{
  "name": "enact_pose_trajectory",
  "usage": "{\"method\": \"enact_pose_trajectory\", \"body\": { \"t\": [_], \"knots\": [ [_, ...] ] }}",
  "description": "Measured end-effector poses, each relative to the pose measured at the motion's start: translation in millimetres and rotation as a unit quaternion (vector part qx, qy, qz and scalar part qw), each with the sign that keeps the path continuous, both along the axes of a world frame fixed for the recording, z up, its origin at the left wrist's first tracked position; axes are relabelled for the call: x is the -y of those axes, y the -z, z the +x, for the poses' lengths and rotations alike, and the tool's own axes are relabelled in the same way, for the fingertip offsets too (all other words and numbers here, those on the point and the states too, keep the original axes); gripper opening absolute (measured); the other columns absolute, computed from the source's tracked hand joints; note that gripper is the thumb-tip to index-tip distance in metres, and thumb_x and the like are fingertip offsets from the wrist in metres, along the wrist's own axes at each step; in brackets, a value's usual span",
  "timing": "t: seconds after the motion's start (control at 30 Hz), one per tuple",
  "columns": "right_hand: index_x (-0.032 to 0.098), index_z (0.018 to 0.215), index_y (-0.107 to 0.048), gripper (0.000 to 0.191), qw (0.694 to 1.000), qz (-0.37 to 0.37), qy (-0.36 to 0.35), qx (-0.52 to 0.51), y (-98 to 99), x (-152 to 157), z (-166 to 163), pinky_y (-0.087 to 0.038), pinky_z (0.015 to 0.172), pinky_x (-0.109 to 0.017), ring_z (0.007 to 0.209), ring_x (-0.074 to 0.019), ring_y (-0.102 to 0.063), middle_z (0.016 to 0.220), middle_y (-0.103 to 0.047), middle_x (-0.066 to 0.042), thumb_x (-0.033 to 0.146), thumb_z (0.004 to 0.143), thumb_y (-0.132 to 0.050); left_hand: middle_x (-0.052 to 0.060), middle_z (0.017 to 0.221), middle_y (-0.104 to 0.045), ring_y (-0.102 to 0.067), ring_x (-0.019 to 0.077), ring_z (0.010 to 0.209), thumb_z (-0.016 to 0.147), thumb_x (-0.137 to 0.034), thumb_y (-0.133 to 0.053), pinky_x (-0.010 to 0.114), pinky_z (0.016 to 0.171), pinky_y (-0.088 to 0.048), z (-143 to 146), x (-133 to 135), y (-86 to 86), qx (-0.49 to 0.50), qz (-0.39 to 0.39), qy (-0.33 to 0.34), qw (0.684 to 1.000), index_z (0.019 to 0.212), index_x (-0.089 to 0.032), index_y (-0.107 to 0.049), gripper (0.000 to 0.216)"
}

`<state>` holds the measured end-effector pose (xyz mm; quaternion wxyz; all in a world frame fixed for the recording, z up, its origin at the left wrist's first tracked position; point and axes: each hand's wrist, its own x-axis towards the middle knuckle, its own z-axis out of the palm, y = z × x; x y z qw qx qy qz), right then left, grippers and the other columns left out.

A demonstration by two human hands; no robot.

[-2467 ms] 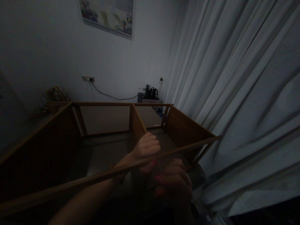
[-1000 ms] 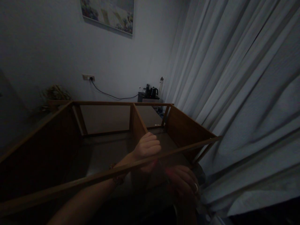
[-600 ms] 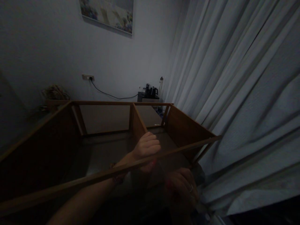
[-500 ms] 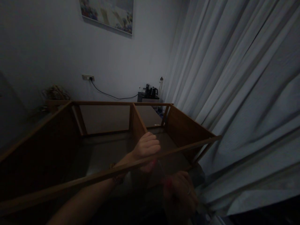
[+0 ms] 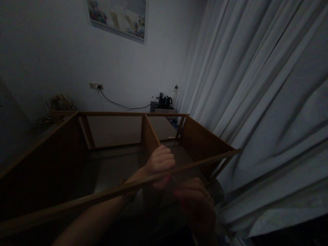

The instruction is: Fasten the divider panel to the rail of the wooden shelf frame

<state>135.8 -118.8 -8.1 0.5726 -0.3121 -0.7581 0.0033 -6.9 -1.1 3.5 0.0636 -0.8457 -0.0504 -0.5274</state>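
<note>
A wooden frame [image 5: 120,186] with a long front rail and a middle divider [image 5: 152,131] lies in front of me. My left hand [image 5: 160,160] reaches past the front rail, with its fingers curled over the near end of the divider; its thumb shows below the rail. Lower and to the right, my right hand [image 5: 196,201] has its fingers bent into a pinch just under the rail. Between the two hands shows a short, thin, pale sliver [image 5: 174,177], too dim to name. What my right fingertips hold is hidden in the dark.
A wooden end panel [image 5: 205,138] closes the frame's right side, beside a long pale curtain [image 5: 256,112]. A black kettle [image 5: 167,101] stands on a small cabinet [image 5: 161,107] at the back. A cord [image 5: 123,106] runs from the wall socket [image 5: 96,85].
My right hand has risen slightly towards the rail and turned, with its fingers now more level. My left hand keeps its place on the divider.
</note>
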Motion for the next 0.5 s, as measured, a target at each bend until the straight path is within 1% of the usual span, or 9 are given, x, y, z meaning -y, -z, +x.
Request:
{"method": "enact_pose_trajectory", "body": {
  "t": [0.13, 0.23, 0.37, 0.5],
  "knots": [
    [0.024, 0.106, -0.062, 0.02, 0.997, -0.033, -0.047, 0.054, -4.6, 1, 10, -0.052, 0.07, -0.031, 0.085, -0.0172, -0.061, 0.087, -0.069, -0.003, 0.02, 0.092, -0.049, -0.002, 0.052, -0.034, -0.033, 0.0147, 0.052, 0.083, -0.033, -0.026, 0.034, 0.053, -0.028, 1, -4, 4.4, 0.009, 0.009, 0.014, 1.0, 0.06, -0.022, -0.023, 0.025],
    [0.025, 0.111, -0.062, 0.023, 0.993, -0.041, -0.077, 0.077, -5.6, -2, 17, -0.052, 0.072, -0.032, 0.089, -0.0178, -0.061, 0.09, -0.071, -0.003, 0.025, 0.095, -0.046, -0.001, 0.053, -0.037, -0.034, 0.0147, 0.053, 0.083, -0.034, -0.026, 0.034, 0.053, -0.029, 2, -5, 6.6, 0.011, 0.009, 0.016, 1.0, 0.059, -0.022, -0.025, 0.027],
    [0.027, 0.104, -0.065, 0.023, 0.993, -0.034, -0.095, 0.069, -6.2, -8, 18, -0.052, 0.073, -0.035, 0.087, -0.0182, -0.062, 0.09, -0.073, -0.002, 0.035, 0.097, -0.045, -0.002, 0.053, -0.035, -0.033, 0.0145, 0.053, 0.084, -0.035, -0.026, 0.034, 0.052, -0.028, 1, -4, 5.1, 0.007, 0.012, 0.015, 1.0, 0.06, -0.022, -0.024, 0.027],
    [0.027, 0.094, -0.067, 0.022, 0.993, -0.02, -0.109, 0.027, -6.2, -13, 12, -0.052, 0.07, -0.032, 0.079, -0.0157, -0.062, 0.083, -0.072, 0.0, 0.04, 0.095, -0.048, -0.002, 0.053, -0.034, -0.034, 0.0144, 0.053, 0.086, -0.037, -0.024, 0.035, 0.052, -0.028, 1, -3, 5.1, 0.005, -0.003, 0.001, 1.0, 0.061, -0.022, -0.022, 0.029]
  ]
}}
